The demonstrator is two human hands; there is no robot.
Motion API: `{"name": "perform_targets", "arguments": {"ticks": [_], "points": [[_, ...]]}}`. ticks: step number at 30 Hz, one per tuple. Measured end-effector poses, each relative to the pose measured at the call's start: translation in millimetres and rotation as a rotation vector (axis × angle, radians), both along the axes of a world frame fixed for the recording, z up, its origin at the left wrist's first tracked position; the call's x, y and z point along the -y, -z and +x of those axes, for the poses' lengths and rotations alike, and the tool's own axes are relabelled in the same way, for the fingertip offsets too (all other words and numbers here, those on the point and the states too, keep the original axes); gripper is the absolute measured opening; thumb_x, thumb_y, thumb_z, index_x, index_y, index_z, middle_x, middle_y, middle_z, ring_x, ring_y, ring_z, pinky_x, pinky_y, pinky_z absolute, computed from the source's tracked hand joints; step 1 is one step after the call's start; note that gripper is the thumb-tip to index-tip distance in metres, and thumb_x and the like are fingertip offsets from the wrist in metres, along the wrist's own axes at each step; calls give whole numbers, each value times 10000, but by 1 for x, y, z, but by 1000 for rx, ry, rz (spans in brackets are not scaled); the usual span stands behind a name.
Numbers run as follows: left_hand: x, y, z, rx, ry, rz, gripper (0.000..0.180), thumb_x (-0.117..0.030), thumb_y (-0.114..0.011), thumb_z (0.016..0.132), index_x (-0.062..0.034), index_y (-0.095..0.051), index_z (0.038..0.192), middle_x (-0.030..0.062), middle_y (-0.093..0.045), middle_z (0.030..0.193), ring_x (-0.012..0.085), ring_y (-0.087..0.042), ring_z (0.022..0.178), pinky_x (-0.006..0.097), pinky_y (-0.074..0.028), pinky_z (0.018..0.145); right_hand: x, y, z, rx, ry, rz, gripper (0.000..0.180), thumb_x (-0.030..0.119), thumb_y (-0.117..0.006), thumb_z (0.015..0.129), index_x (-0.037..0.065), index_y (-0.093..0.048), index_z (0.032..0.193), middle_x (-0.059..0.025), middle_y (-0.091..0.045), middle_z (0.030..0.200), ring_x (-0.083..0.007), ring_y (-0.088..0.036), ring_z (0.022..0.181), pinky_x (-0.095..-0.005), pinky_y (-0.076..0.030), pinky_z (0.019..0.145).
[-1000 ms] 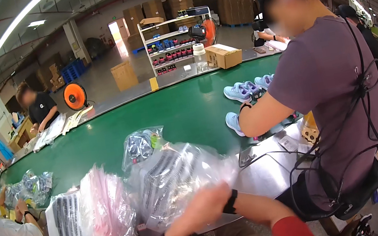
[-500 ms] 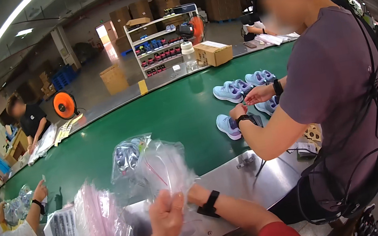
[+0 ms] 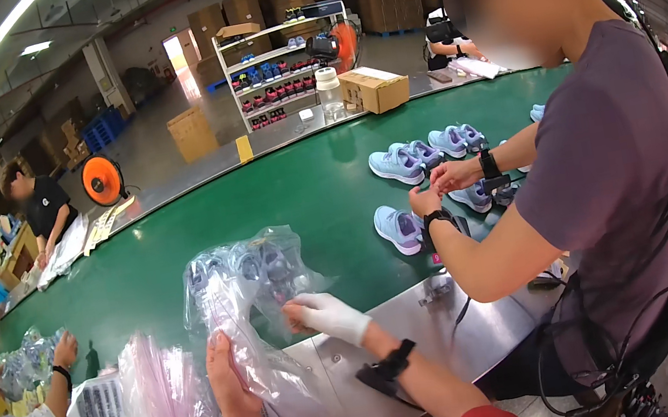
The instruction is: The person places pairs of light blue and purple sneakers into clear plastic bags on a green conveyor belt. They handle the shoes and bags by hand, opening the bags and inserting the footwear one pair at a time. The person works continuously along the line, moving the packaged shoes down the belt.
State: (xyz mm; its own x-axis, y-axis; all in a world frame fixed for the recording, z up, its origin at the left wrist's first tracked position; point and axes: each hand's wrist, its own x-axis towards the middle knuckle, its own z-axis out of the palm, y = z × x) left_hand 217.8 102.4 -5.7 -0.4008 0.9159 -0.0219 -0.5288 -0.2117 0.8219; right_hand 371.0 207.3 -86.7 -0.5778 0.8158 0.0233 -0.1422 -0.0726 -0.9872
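The upright left hand (image 3: 232,380) grasps a clear bag (image 3: 272,378) over the metal ledge (image 3: 345,388). The right hand (image 3: 330,315), earlier hidden behind it, now extends alongside, fingers curled; whether they grip, I cannot tell.

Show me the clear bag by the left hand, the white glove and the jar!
Clear bag (image 3: 271,369), head view: on its crinkled film.
White glove (image 3: 336,317), head view: on its back.
Jar (image 3: 332,104), head view: on its clear body.

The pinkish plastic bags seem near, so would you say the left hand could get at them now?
Probably yes: the left hand is right beside the pinkish plastic bags with nothing visible between, though it seems to hold a clear bag.
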Motion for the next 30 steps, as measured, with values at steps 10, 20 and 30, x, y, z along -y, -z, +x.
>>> {"name": "perform_targets", "arguments": {"ticks": [10,20,30], "points": [[40,-20,6,-60,-121,15,149,-178,-518,944,-64,-591,1006,16,-604,906,118,-589,830,243,-485,754,53,-21,45,261,256,414,161,217,-596,857,63,-560,827,-31,-569,773,-157,-565,692,-313,-482,608],[77,-33,42,-536,11,-35,135,-163,-531,934,-67,-572,847,-37,-508,686,-2,-441,613,172,-349,529,110,-63,9,364,309,1378,248,159,-596,756,48,-588,978,-134,-594,961,-289,-555,935,-390,-438,822],[101,-12,36,-965,431,-110,175,-160,-572,908,2,-576,842,-28,-506,611,41,-427,567,235,-347,481,-4,41,-19,365,-70,666,365,367,-537,860,90,-607,1088,-81,-665,954,-242,-638,824,-403,-515,729]]}}
